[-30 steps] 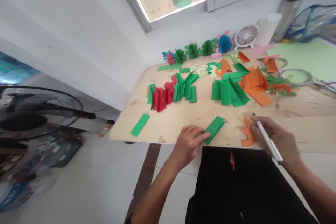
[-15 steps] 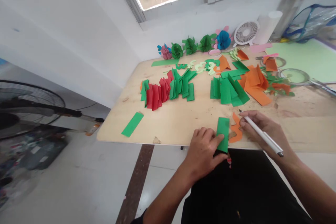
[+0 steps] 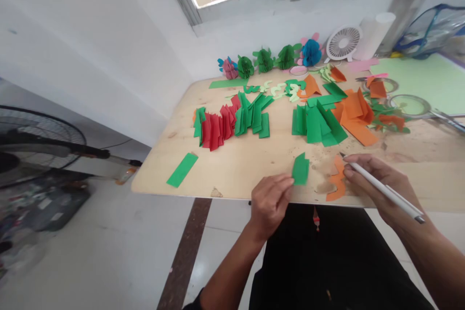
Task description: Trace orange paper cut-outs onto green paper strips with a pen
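Observation:
My left hand [image 3: 271,203] is at the table's front edge, its fingers pinched on one end of a folded green paper piece [image 3: 301,169]. That piece stands slightly fanned open over the wood. In my right hand [image 3: 378,184] lies a white pen [image 3: 387,191], its dark tip pointing up and left, with the fingers closed round it. Right by those fingertips is a wavy orange paper cutout [image 3: 337,185]; whether they also grip it is hard to tell.
Behind my hands lie folded green papers [image 3: 317,123], orange papers [image 3: 354,109] and a row of red folded papers [image 3: 216,128]. A single green strip [image 3: 182,169] rests at left. Paper figures [image 3: 265,60], a small white fan [image 3: 343,43] and tape rolls [image 3: 410,105] stand or lie farther back.
My left hand has drawn left with the green paper, which has tilted and fanned apart. My right hand, with the pen, and the orange cutout have shifted slightly right.

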The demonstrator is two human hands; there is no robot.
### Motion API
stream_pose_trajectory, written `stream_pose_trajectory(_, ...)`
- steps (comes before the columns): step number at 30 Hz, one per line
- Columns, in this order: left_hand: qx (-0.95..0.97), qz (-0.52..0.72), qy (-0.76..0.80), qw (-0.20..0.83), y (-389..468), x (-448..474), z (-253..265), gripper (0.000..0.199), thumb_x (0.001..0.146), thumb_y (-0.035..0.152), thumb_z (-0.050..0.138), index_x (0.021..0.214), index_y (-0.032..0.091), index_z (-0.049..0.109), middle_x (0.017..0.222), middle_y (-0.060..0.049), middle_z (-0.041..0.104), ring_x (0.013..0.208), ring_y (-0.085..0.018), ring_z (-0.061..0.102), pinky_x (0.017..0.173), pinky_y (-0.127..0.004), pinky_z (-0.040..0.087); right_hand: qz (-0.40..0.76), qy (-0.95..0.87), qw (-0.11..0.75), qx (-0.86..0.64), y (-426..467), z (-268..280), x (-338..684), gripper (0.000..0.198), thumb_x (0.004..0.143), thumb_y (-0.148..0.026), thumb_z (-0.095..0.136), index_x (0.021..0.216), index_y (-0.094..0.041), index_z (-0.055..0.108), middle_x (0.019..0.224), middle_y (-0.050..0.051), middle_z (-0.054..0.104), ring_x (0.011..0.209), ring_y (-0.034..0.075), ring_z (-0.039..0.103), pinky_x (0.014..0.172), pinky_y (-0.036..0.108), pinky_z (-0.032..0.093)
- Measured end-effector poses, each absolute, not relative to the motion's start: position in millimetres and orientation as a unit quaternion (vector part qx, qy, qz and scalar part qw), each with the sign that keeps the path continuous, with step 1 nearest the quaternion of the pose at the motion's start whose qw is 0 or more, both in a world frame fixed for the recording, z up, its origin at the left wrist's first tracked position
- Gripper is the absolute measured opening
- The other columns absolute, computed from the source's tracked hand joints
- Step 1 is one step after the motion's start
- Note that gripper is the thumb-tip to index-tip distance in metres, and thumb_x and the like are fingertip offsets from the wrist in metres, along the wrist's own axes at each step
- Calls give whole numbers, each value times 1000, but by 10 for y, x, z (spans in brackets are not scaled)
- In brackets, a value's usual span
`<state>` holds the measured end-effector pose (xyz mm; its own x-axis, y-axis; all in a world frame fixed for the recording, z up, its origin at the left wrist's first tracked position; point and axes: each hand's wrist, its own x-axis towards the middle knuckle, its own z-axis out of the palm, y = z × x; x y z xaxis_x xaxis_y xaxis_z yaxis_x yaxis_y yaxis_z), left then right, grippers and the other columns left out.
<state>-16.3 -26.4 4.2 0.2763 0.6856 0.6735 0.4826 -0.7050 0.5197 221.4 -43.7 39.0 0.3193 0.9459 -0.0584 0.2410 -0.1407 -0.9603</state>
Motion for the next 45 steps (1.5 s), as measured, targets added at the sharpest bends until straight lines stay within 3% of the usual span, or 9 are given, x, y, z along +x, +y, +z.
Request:
stream_pose_trajectory(4,714,541,443,41,-289,-147,113,23,89,8,56,108,18,64,102,-6,72,96,-16,69,86,-30,55,378,-422,505,-652,-460,382,2244,37,66,-46,79,96,-26,69,83,2,68,77,17,65,60,23,53)
stream_pose_trajectory(8,811,445,381,7,-369,-50,32,14,89,11,56,99,16,66,98,-8,72,96,-21,67,86,-37,53,416,-419,502,-632,-439,367,2239,38,65,-44,80,96,-26,69,86,3,69,78,18,66,62,25,55)
stream_pose_trajectory(12,855,377,351,62,-383,-30,-13,11,90,25,58,86,18,65,94,-5,72,100,-23,65,90,-42,48,417,-469,470,-621,-352,423,2145,37,67,-46,77,94,-22,69,82,5,70,71,18,66,60,27,55)
stream_pose_trajectory(16,840,381,375,95,-249,-96,39,13,92,22,54,95,18,66,103,-6,71,107,-21,61,95,-40,46,385,-537,429,-616,-213,442,2003,35,71,-47,71,92,-20,68,70,3,67,60,16,63,54,26,52)
stream_pose_trajectory(21,875,293,370,108,-96,-113,22,18,91,26,55,103,20,66,120,-8,66,122,-25,54,102,-46,42,352,-581,410,-608,-78,311,1892,30,74,-43,64,93,-19,67,69,2,66,59,15,62,56,27,52)
stream_pose_trajectory(26,875,288,370,116,-104,-88,-39,20,92,30,53,105,20,64,123,-7,65,125,-24,52,107,-48,38,351,-587,402,-609,-40,234,1932,30,75,-40,63,96,-19,67,74,3,68,61,15,62,56,26,52)
stream_pose_trajectory(37,867,296,392,80,-114,-38,-35,25,85,28,57,106,18,65,118,-12,66,121,-27,56,102,-50,45,393,-620,396,-552,9,107,2008,21,81,-36,58,95,-22,66,80,6,73,70,19,69,63,30,55)
stream_pose_trajectory(45,873,290,387,58,-100,9,-48,27,83,28,57,107,17,65,118,-13,66,121,-27,57,100,-51,46,370,-650,387,-539,5,3,2048,23,85,-36,55,99,-23,67,71,3,70,62,18,64,58,29,50)
